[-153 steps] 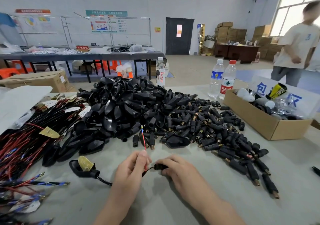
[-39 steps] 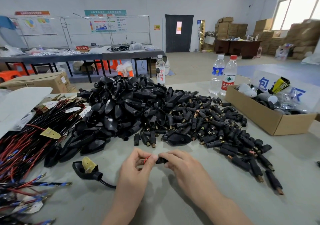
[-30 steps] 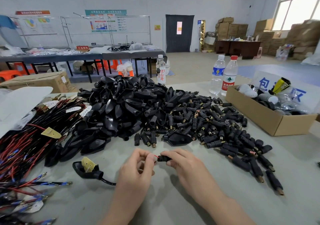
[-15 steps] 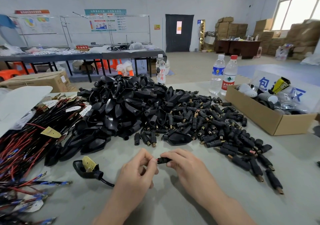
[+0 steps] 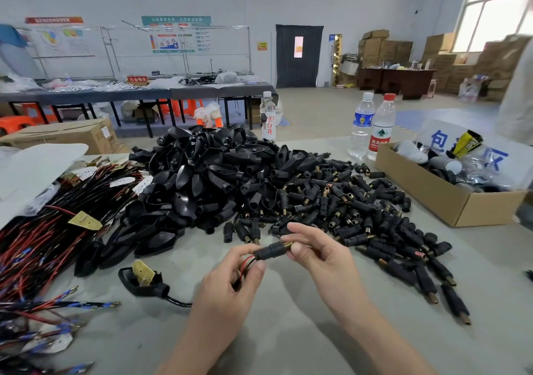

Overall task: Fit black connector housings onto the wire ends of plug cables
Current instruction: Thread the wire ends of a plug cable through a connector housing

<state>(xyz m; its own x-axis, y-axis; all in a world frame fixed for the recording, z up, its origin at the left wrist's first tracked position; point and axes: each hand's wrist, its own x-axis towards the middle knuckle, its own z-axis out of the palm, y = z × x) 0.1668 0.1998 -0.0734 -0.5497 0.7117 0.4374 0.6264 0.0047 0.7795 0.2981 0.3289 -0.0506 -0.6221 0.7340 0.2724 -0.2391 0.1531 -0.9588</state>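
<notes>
Both hands grip one housing [image 5: 269, 252], held just above the table [image 5: 288, 334]. Our left hand [image 5: 230, 282] pinches its rear end between thumb and forefinger, just where the red and black wires [image 5: 245, 262] go in; we judge this is to stop the wires from slipping back out. Our right hand [image 5: 320, 256] pinches the other end, at three o'clock of the housing, where a brass tip [image 5: 287, 244] shows, so the two hands can press toward each other. The housing lies nearly level between them, which lets us check both ends.

Now from the left. At nine o'clock of the hands lies the bundle [image 5: 43, 244] of red and black cables, close enough to draw one out. At eight o'clock of the left hand rests the plug [image 5: 144, 281] of our cable, flat on the table; its cord [image 5: 176, 302] goes behind the left wrist, so we think it has slack and does not drag on the wires. At twelve o'clock is the heap of shells [image 5: 207, 178], and from one to two o'clock the spare housings [image 5: 369, 213] are spread, near the right hand, which we suppose picks them. Farther at two o'clock stands a box [image 5: 438, 198].

We think the housing is almost seated, and only a last push remains.
</notes>
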